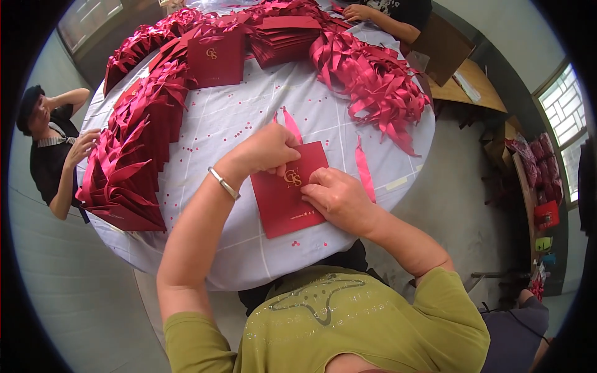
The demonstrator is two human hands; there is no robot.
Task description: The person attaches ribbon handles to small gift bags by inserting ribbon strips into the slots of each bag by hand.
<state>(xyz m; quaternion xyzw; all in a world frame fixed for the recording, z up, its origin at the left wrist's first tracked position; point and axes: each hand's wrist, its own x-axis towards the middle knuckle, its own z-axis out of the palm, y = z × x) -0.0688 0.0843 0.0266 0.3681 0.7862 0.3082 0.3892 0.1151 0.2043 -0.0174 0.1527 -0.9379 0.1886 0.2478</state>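
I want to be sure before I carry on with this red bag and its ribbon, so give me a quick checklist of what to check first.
1. Red bag lies flat on the table: ok.
2. Left hand at the bag's top edge by the pink ribbon: ok.
3. Right hand presses on the bag's right side: ok.
4. Ribbon threaded through the bag: cannot tell, the hands hide it.
5. Spare ribbon lies beside the bag, within reach: ok.
6. Stacks of finished bags sit apart from the work spot: ok.
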